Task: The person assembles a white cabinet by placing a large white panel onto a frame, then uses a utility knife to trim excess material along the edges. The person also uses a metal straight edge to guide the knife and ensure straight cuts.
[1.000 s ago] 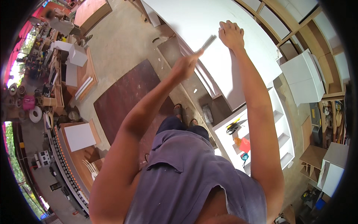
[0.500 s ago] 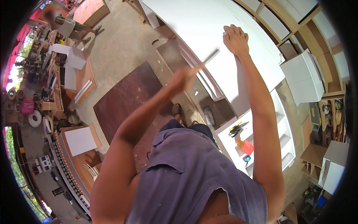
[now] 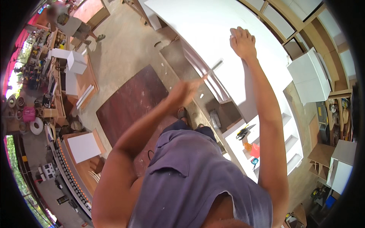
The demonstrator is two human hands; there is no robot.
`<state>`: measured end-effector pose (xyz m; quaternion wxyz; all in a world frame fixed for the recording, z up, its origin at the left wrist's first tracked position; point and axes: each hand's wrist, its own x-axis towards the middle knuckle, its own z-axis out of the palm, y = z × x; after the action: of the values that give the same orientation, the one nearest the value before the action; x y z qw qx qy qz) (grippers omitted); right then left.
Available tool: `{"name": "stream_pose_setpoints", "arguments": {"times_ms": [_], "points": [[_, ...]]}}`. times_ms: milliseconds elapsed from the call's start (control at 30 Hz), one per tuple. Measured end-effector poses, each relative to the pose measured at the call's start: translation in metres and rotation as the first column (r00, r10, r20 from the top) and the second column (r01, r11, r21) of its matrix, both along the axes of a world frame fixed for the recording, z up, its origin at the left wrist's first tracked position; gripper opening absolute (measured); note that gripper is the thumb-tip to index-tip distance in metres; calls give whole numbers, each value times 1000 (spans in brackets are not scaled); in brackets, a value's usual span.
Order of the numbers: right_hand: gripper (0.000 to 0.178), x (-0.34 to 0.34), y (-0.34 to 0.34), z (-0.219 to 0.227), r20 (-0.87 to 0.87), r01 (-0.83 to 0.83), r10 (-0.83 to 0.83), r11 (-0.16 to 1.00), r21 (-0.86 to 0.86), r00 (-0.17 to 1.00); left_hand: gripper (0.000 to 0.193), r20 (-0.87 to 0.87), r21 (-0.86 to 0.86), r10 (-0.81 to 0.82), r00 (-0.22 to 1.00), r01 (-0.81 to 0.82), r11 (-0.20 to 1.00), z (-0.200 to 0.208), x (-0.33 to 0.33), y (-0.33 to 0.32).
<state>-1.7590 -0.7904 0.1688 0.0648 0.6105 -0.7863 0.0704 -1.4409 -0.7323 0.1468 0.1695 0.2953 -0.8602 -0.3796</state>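
My left hand (image 3: 186,92) is closed around the handle of a thin flat-bladed tool (image 3: 213,68), whose blade tip points at the edge of a large white cabinet panel (image 3: 205,26). My right hand (image 3: 242,41) lies flat, fingers spread, on the white panel's face, arm stretched up. Both arms reach out from my purple shirt over the cabinet's front. Below the panel I see an open dark compartment (image 3: 224,114) of the cabinet.
White shelves (image 3: 266,140) to the right hold pliers (image 3: 242,132) and small orange and blue items. A dark brown board (image 3: 133,102) lies on the concrete floor. Workbenches with white boxes (image 3: 76,62) line the left. Another person (image 3: 66,22) stands far upper left.
My left hand with the tool has dropped lower and away from the panel's edge. My right hand stays pressed on the panel.
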Motion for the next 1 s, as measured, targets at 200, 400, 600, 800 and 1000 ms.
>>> {"name": "stream_pose_setpoints", "arguments": {"times_ms": [200, 400, 600, 800, 1000], "points": [[47, 9, -2, 9, 72, -8, 6, 1000, 29, 997, 50, 90, 204, 116, 989, -132, 970, 18, -25, -48], [30, 1, -6, -16, -55, -99, 86, 944, -314, 995, 59, 26, -6, 137, 990, -136, 991, 1, -20, -63], [26, 1, -2, -16, -51, -69, 56, 950, -303, 997, 63, -161, -172, 1, 987, -29, 985, -20, 6, -31], [25, 2, -6, -18, -83, -147, 124, 902, -407, 989, 50, 26, 125, 182, 983, -184, 975, 13, -26, -91], [31, -3, -4, -16, -45, -34, 23, 965, -259, 999, 50, -110, -201, 4, 994, -26, 979, -38, 15, -46]]}}
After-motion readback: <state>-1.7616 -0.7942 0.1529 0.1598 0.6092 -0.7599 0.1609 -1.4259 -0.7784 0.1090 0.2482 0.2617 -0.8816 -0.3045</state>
